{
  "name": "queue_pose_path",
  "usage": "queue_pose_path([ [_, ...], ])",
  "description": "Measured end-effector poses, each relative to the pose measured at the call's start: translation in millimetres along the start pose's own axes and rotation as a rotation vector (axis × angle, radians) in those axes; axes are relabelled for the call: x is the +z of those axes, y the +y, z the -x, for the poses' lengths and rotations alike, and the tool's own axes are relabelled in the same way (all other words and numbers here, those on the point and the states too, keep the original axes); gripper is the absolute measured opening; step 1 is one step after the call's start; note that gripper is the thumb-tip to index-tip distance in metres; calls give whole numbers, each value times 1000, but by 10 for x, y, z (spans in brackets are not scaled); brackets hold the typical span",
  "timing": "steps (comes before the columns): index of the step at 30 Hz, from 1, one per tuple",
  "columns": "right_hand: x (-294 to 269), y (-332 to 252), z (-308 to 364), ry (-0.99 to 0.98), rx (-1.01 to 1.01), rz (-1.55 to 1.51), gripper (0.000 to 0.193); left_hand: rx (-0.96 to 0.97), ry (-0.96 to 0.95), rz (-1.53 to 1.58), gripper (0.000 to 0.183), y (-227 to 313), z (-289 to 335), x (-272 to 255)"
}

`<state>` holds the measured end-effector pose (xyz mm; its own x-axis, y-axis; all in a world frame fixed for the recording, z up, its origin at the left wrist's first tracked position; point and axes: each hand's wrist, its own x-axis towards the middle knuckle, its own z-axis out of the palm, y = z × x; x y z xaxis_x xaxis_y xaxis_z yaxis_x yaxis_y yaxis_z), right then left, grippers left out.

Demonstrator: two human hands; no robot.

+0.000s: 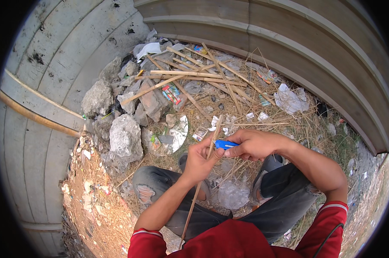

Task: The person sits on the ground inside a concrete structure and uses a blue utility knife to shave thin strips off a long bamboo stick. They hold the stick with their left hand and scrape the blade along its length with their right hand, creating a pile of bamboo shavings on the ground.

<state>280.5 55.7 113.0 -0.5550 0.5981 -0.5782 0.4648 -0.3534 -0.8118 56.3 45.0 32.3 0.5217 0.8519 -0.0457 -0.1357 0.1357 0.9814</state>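
Note:
My left hand [199,160] is closed round a thin bamboo strip [191,210], which runs from below my hand near my lap up past my fingers. In my right hand [251,145] is a blue utility knife [226,144], its handle gripped between thumb and fingers. The knife's front end meets the strip just by my left thumb. Whether a blade is out is too small to tell. Both hands are close together above the ground between my bent knees.
Several bamboo strips [194,73] lie crisscrossed on the ground ahead. Rough rocks [125,136] are piled at the left, beside a broken mirror-like piece [178,134]. Litter and a clear plastic bag [234,192] lie around my feet. Grey panels [52,56] and a corrugated wall [280,34] enclose the spot.

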Motion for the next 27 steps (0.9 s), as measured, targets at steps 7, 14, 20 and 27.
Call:
queue_pose_path([
  [7, 194, 120, -139, 146, -40, -10, 30, 66, 57, -56, 51, -57, 11, -11],
  [14, 633, 355, -296, 539, -370, 53, 33, 8, 132, -89, 36, -100, 27, -28],
  [20, 613, 218, -369, 565, -334, -62, 37, -143, 202, -64, 34, -63, 7, -90],
  [27, 163, 102, -76, 281, -403, 225, 35, 35, 111, -40, 54, 22, -43, -81],
])
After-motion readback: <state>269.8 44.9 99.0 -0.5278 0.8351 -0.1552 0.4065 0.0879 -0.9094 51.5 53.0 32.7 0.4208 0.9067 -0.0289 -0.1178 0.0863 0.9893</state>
